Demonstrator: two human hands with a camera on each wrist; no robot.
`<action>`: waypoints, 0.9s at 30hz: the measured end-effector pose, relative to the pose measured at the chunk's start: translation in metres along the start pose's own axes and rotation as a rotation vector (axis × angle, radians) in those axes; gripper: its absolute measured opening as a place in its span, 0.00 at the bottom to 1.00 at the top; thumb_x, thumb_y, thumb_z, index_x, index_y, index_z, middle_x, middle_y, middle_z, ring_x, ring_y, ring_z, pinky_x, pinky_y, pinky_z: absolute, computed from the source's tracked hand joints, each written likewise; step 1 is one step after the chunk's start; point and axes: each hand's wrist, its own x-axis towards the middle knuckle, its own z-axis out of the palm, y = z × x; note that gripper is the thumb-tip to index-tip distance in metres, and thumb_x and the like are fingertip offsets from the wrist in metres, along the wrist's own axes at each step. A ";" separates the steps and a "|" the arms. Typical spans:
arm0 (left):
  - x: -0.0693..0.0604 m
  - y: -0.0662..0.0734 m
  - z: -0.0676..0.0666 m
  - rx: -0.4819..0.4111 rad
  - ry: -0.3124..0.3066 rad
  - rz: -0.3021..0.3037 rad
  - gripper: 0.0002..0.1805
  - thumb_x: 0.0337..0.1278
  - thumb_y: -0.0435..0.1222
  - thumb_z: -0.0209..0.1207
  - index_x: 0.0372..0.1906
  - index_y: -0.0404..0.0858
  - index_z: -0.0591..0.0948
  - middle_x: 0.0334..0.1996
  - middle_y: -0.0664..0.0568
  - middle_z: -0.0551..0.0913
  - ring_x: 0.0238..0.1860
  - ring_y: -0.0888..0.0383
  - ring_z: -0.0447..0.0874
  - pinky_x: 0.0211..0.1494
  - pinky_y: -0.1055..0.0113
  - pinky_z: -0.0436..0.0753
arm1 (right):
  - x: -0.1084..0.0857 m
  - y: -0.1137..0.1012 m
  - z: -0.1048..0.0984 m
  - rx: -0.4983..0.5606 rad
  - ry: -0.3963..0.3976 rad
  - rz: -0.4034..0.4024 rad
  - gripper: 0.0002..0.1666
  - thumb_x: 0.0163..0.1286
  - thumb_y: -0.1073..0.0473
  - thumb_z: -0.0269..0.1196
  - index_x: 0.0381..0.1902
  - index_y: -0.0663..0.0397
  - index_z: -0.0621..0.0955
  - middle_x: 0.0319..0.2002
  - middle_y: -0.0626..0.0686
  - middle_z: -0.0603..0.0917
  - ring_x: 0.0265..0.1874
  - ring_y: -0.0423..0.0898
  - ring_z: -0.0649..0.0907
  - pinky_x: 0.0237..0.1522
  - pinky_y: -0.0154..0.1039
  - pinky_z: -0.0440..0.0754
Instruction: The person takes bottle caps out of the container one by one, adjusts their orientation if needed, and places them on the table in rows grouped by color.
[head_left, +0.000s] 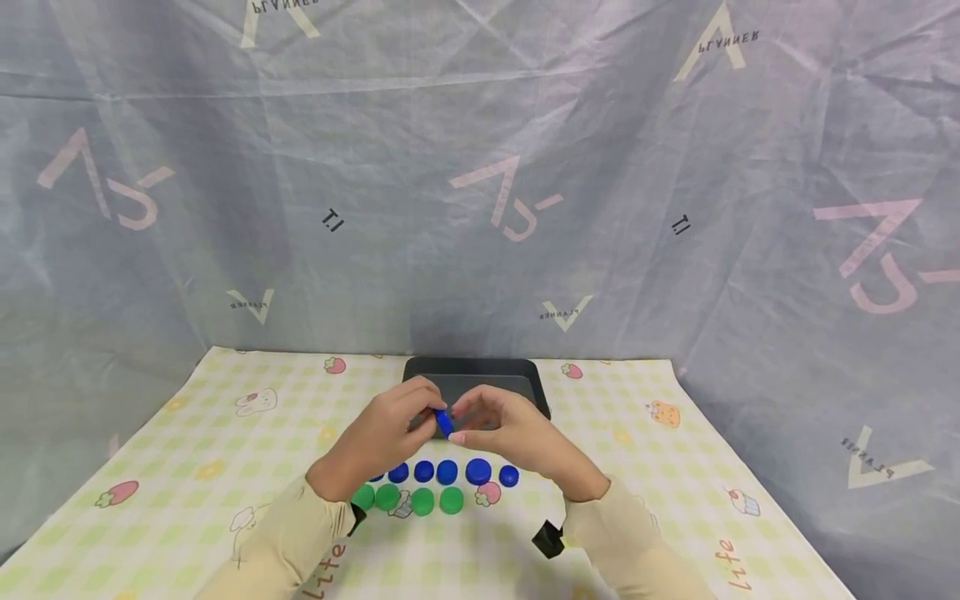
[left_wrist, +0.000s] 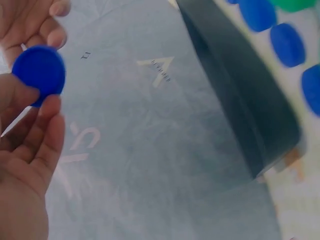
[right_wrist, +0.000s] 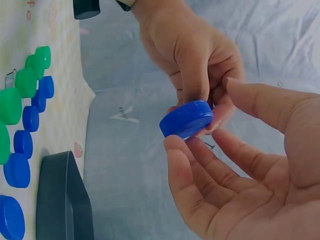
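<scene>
A blue bottle cap is held up over the near edge of the black tray. My left hand pinches it between thumb and fingers; in the left wrist view its round face shows. Beside it, my right hand has its thumb and fingers spread around the cap. In the right wrist view the fingertips of that hand are at the cap's lower rim, and its thumb stands apart. Whether they touch the cap I cannot tell. Below the hands lie a row of blue caps and green caps.
The table is spread with a checkered, cartoon-printed cloth. A grey printed curtain hangs behind and at both sides. The left forearm partly covers the left ends of the cap rows. Small black devices are strapped at the wrists.
</scene>
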 end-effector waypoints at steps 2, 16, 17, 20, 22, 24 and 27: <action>-0.005 -0.001 0.004 -0.030 0.032 0.016 0.08 0.56 0.25 0.65 0.38 0.38 0.82 0.39 0.55 0.80 0.35 0.65 0.78 0.43 0.73 0.83 | -0.001 0.000 0.003 -0.013 -0.002 0.003 0.18 0.67 0.55 0.69 0.52 0.54 0.80 0.49 0.52 0.84 0.46 0.46 0.86 0.46 0.37 0.84; -0.008 0.002 0.016 -0.165 0.113 0.087 0.08 0.55 0.23 0.65 0.36 0.36 0.80 0.39 0.51 0.80 0.36 0.62 0.82 0.43 0.75 0.82 | 0.003 0.009 0.006 0.027 -0.015 -0.003 0.19 0.67 0.59 0.69 0.53 0.54 0.78 0.47 0.51 0.85 0.46 0.47 0.86 0.47 0.38 0.84; -0.008 0.001 0.016 -0.156 0.102 0.085 0.09 0.54 0.23 0.66 0.37 0.37 0.81 0.39 0.52 0.81 0.36 0.62 0.82 0.43 0.75 0.83 | 0.004 0.010 0.004 0.022 -0.018 -0.006 0.19 0.67 0.59 0.69 0.53 0.54 0.78 0.46 0.51 0.85 0.46 0.46 0.86 0.48 0.38 0.84; -0.008 -0.003 0.012 -0.121 0.046 0.067 0.11 0.53 0.24 0.68 0.39 0.39 0.82 0.38 0.54 0.81 0.36 0.63 0.82 0.43 0.73 0.83 | 0.004 0.013 -0.004 -0.089 -0.008 -0.012 0.18 0.65 0.56 0.71 0.51 0.50 0.80 0.42 0.47 0.85 0.42 0.43 0.86 0.47 0.38 0.83; -0.008 -0.006 0.007 -0.089 -0.004 0.038 0.12 0.53 0.25 0.69 0.39 0.42 0.83 0.36 0.56 0.82 0.36 0.65 0.81 0.42 0.72 0.83 | 0.004 0.016 -0.010 -0.208 0.006 -0.007 0.18 0.64 0.55 0.72 0.50 0.48 0.80 0.39 0.45 0.85 0.38 0.41 0.85 0.45 0.40 0.82; -0.010 -0.010 -0.001 -0.061 -0.041 0.004 0.13 0.52 0.25 0.70 0.38 0.44 0.83 0.35 0.57 0.83 0.35 0.66 0.81 0.41 0.70 0.83 | 0.005 0.021 -0.018 -0.320 0.015 0.014 0.17 0.63 0.54 0.73 0.48 0.47 0.81 0.35 0.43 0.84 0.35 0.41 0.83 0.43 0.41 0.81; -0.013 -0.017 -0.014 -0.023 -0.060 -0.042 0.14 0.51 0.24 0.70 0.37 0.46 0.83 0.33 0.58 0.83 0.34 0.67 0.80 0.40 0.69 0.83 | 0.007 0.033 -0.027 -0.448 0.006 0.075 0.16 0.61 0.56 0.74 0.45 0.48 0.81 0.33 0.43 0.81 0.32 0.42 0.80 0.40 0.42 0.79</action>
